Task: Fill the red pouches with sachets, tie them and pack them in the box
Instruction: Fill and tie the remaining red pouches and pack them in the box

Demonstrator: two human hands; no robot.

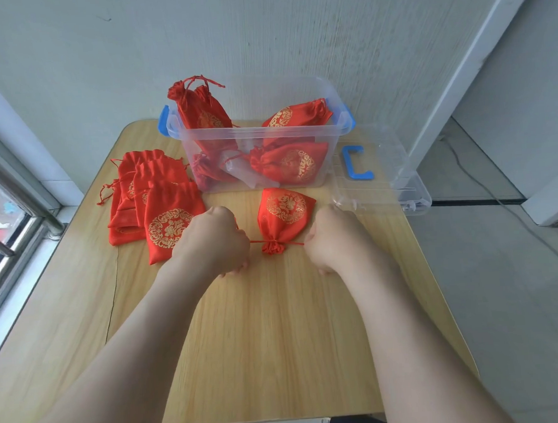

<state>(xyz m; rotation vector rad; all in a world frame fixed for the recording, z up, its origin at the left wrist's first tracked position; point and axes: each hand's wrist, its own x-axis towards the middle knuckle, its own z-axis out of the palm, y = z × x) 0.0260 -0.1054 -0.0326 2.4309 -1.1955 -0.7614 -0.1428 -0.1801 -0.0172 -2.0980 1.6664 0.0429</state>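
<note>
Pouch in work: a red pouch (283, 216) lies on the desk (271, 326) between the two hands, just in front of the box (256, 132), with its gathered neck toward the person and its bottom toward the box.
Left hand: the left hand (212, 241) is fisted, back up, left of the neck. It grips one end of the drawstring (257, 241), which runs taut from fist to neck.
Right hand: the right hand (333, 237) is fisted too, right of the neck, and grips the other end of the cord, also pulled straight.
Hidden: the fingertips are tucked under both fists and the cord ends vanish inside them. What is in the pouch cannot be seen. The left hand covers an edge of the top flat pouch beside it.
Look: shiny red cloth with a round gold emblem, a plump body and a neck puckered into a small ruffle.
Flat pouches: a pile of flat pouches (167, 218) lies to the left, mouths toward the wall.
Box contents: tied pouches (289, 163), one rising above the rim, and pale clear packets that are hard to make out.
Lid: a clear lid (383, 172) with a blue handle lies right of the box.
</note>
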